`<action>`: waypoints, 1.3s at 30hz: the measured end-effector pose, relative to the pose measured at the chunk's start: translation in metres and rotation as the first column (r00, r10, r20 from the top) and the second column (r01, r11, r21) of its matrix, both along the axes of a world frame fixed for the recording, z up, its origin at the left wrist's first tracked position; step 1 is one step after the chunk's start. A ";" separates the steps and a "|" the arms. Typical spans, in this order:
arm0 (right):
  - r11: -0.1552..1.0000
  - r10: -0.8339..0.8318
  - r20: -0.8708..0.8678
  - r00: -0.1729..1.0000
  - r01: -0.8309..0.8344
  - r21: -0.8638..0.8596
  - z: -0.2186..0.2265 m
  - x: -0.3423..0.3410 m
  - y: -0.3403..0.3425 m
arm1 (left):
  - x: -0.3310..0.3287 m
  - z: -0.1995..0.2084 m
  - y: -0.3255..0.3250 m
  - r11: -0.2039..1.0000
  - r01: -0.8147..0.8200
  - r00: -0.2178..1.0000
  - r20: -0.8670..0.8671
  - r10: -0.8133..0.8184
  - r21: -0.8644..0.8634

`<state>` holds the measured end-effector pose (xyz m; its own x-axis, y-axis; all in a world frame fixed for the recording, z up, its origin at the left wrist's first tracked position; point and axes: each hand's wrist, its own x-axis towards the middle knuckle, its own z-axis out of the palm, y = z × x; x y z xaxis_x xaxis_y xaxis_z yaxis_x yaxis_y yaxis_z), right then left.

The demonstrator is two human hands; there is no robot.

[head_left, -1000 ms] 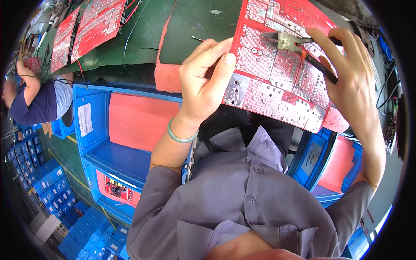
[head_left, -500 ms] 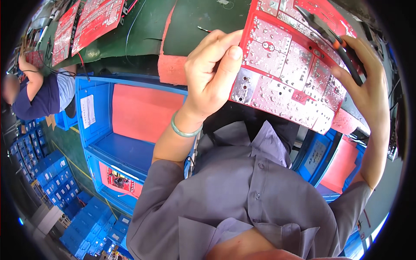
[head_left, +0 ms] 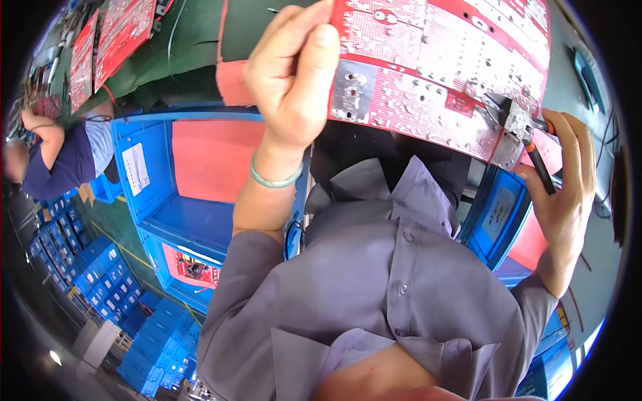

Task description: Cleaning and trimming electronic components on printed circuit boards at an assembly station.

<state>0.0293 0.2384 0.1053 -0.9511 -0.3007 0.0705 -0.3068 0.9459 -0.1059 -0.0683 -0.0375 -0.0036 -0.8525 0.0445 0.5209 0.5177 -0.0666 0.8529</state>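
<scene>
A large red circuit board (head_left: 401, 73) with many shiny solder joints stands tilted up in front of me. My left hand (head_left: 294, 73) grips its left edge, thumb on the side toward me. Orange-and-black handled cutters (head_left: 542, 164) are in my right hand (head_left: 565, 170), whose fingers are round the handles. Their jaws lie against the board's lower right part, close to its corner. Whether the jaws are apart or closed on a lead, I cannot make out.
More red boards (head_left: 124, 43) lie on the green mat (head_left: 200, 40) at far left. Blue crates with pink lining sit to the left (head_left: 144, 200) and right (head_left: 491, 220). A co-worker (head_left: 67, 147) works at the left. Blue bins (head_left: 157, 347) are stacked on the floor below.
My right hand has brought the cutters down from the board's upper right to its lower right corner. In the picture, the board and my left hand have shifted left and up.
</scene>
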 end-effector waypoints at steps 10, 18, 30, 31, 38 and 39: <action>0.975 -0.206 -0.216 0.955 0.219 0.040 -0.016 0.030 0.039 | 0.000 0.007 0.008 0.999 0.036 0.999 0.026 -0.037 0.035; 0.970 -0.244 -0.200 0.949 0.243 -0.029 -0.019 0.037 0.045 | 0.003 0.011 0.008 0.999 0.001 0.991 0.137 -0.008 0.051; 0.987 -0.124 -0.123 0.985 0.135 0.088 -0.012 0.050 0.033 | 0.004 0.012 0.011 0.999 -0.012 0.990 0.143 0.004 0.052; 0.987 -0.125 -0.122 0.985 0.136 0.086 -0.012 0.050 0.032 | 0.003 0.011 0.009 0.999 0.003 0.991 0.134 -0.009 0.042; 0.954 -0.026 -0.218 0.976 0.090 0.285 -0.003 0.049 0.023 | 0.003 0.010 0.010 1.000 -0.003 0.992 0.126 -0.001 0.031; 0.943 0.002 -0.226 0.974 0.074 0.325 -0.002 0.049 0.022 | 0.003 0.010 0.011 0.999 -0.013 0.992 0.123 0.009 0.030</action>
<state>0.0783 0.2609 0.1037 -0.9337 -0.3086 0.1818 -0.2518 0.9266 0.2794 -0.0650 -0.0270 0.0065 -0.9103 0.0203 0.4134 0.4102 -0.0890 0.9076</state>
